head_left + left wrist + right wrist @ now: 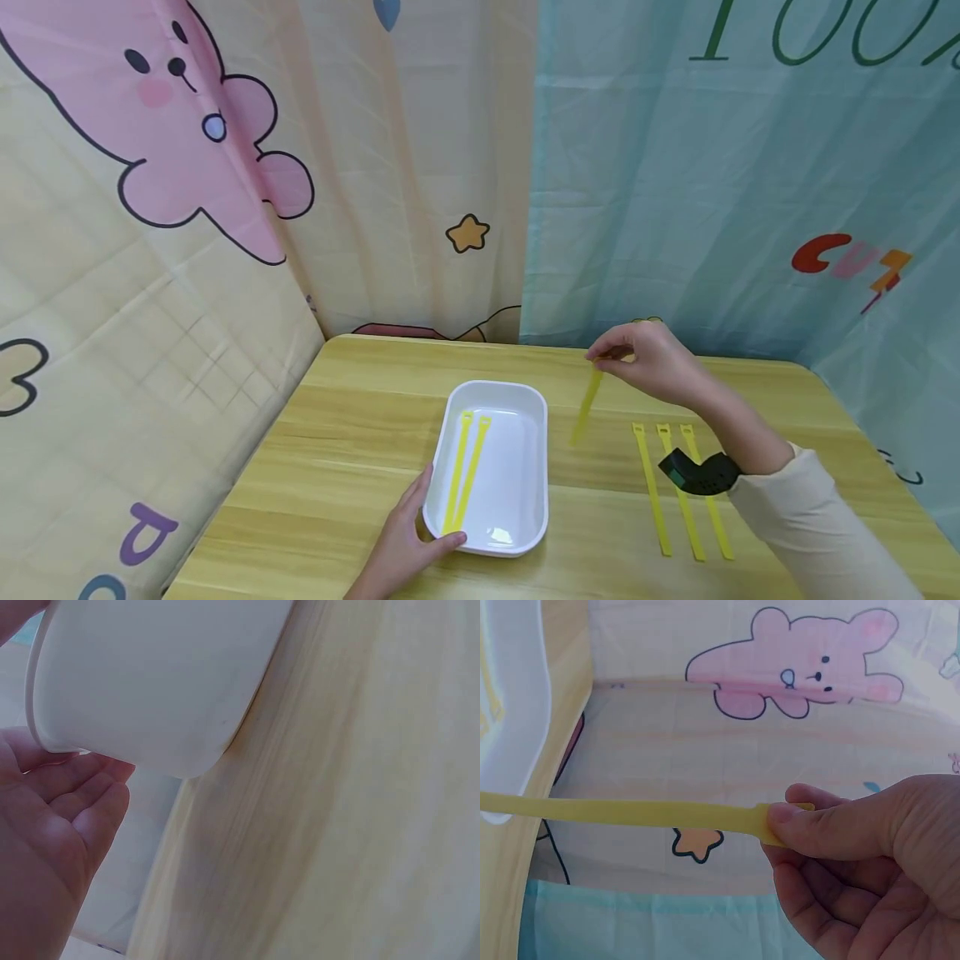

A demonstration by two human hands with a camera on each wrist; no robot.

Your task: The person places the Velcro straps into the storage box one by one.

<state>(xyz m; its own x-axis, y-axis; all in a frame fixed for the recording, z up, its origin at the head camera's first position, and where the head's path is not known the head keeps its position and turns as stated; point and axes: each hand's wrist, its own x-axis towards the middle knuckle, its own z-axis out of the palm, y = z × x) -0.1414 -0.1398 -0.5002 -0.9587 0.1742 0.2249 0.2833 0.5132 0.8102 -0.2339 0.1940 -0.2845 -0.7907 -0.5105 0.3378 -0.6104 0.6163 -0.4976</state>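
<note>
My right hand (pixel 645 360) pinches a yellow cable tie (pixel 652 813) by its wide slotted end, thumb against fingers. The strap hangs down above the table, to the right of a white tray (pixel 543 467). Two more yellow cable ties (pixel 471 475) lie side by side in the tray's left half. At the tray's near left corner, my left hand (pixel 408 529) grips the rim, with the thumb on the near edge and the fingers along the outer left side. In the left wrist view, its fingertips touch the tray wall (pixel 150 682) just below the rim.
Three yellow cable ties (pixel 651 492) lie in a row on the wooden table (pixel 337 417), partly below my right forearm. A black device (pixel 701 472) sits on the right wrist. Printed curtains (pixel 420 167) hang behind the table and along its left side.
</note>
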